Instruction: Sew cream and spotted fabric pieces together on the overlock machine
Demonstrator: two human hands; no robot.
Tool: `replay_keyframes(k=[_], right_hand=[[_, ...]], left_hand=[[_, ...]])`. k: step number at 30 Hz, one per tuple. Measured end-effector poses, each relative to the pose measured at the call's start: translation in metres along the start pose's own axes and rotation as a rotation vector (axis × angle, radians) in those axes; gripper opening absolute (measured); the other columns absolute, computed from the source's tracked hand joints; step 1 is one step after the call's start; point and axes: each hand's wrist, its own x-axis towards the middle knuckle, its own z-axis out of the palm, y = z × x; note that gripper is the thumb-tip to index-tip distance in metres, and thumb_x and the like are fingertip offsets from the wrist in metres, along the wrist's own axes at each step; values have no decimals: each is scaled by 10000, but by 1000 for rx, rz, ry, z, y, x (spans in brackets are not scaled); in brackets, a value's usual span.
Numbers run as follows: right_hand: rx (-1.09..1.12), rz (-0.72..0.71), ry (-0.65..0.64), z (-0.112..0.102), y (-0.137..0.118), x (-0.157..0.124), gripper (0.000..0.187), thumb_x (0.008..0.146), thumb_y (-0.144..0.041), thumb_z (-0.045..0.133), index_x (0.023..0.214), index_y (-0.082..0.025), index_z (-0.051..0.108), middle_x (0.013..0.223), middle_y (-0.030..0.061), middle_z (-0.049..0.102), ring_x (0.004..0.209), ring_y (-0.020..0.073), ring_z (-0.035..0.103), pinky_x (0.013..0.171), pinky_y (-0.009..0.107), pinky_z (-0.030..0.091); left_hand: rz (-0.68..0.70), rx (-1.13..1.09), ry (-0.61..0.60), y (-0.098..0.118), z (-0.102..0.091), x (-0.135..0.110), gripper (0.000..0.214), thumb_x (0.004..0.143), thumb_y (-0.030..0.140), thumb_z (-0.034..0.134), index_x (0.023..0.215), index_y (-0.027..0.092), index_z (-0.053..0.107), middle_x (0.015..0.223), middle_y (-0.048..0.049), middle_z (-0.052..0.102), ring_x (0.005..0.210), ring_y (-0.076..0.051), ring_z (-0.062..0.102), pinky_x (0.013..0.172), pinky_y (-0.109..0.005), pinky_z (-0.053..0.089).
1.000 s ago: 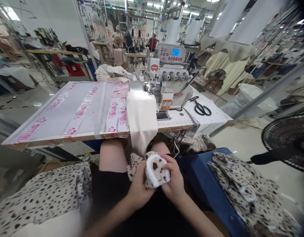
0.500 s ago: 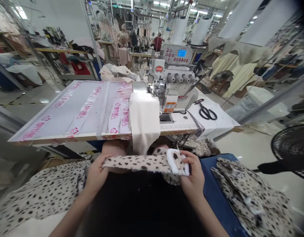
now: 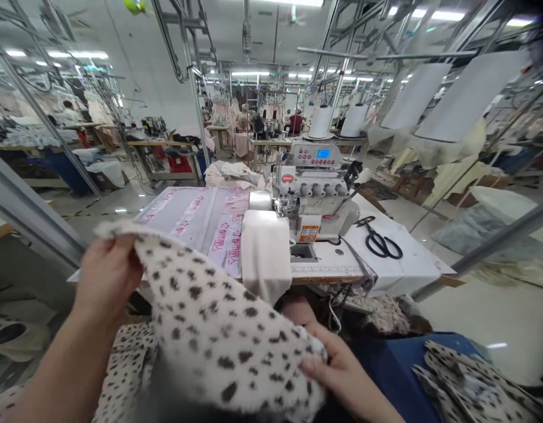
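Observation:
A cream fleece fabric piece with dark spots (image 3: 218,320) stretches slantwise between my hands, its lower part blurred by motion. My left hand (image 3: 108,270) is raised on the left side, fingers closed on the upper corner of the piece. Lower down on the right, my right hand (image 3: 337,367) pinches the opposite edge, thumb on top. Beyond them stands an overlock sewing machine (image 3: 313,185) with a small lit screen. A plain cream cloth (image 3: 266,249) lies at its needle area and hangs over the table's front edge. Neither hand touches the machine.
Black scissors (image 3: 383,244) lie on the white covering right of the machine. More spotted fabric (image 3: 474,376) rests on a blue surface (image 3: 399,364) at lower right, and another spotted pile (image 3: 126,358) is at lower left. Thread cones (image 3: 468,97) hang at upper right.
My left hand has risen and moved left, spreading the narrow folded strip into a wide slanting sheet. The white-trimmed part is out of sight. The view has tilted upward.

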Motion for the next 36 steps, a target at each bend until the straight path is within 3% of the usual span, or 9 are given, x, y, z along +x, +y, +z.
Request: replay_keyframes(k=[2,4,9,13,17,22,28,32,36], right_hand=[[23,-14,-121,6,16,13,184,760,-331,580,883,-198,614,862,10,619,822,186,558,766,280,437],[-26,-33,-126,7,36,28,176,758,-289,573,902,-212,638,863,14,651,850,206,582,803,316,445],[-247,-74,218,-19,52,65,219,763,-223,536,964,-225,622,879,47,666,804,204,614,733,318,481],[-274,-173,389,-38,27,105,306,798,-282,507,1088,-186,527,1034,91,597,856,180,582,707,285,471],[-255,-126,282,-28,21,134,356,727,-271,595,1062,-174,526,847,28,600,631,126,519,568,235,414],[-153,-73,78,-28,25,124,146,771,-287,537,735,-153,581,637,-13,539,626,133,487,567,227,396],[-544,-288,278,-58,20,122,199,753,-244,569,584,-158,508,939,71,530,934,216,462,816,327,359],[-474,-206,54,-39,24,120,241,790,-224,539,574,-167,449,652,-16,469,662,126,457,601,223,333],[-265,-147,44,-19,34,113,278,779,-264,567,560,-160,430,607,-35,435,613,103,416,559,205,293]], left_hand=[[380,192,-123,22,49,23,230,820,308,501,875,95,569,772,55,555,713,-84,489,689,-190,422],[592,452,-574,20,104,35,321,883,297,353,885,67,578,791,33,543,780,-124,508,770,-244,410],[645,522,-956,-29,193,40,211,807,292,484,689,160,599,651,-18,562,605,-143,496,623,-236,396],[624,537,-1035,-35,197,39,264,847,306,403,739,165,599,739,-33,577,691,-159,514,686,-254,382],[536,572,-1000,-26,194,37,252,841,337,422,813,168,608,787,-19,600,735,-147,532,696,-238,386],[415,698,-949,-34,203,34,202,788,349,502,755,173,596,728,4,613,690,-147,547,618,-232,384],[452,832,-943,-45,210,30,221,841,327,407,746,171,531,758,-24,565,734,-182,516,644,-281,356],[496,854,-999,-43,203,26,206,872,267,341,777,171,497,778,-25,527,749,-172,499,681,-288,361],[513,865,-1064,-42,196,25,195,877,265,340,809,176,501,797,-21,524,758,-165,496,684,-282,371]])
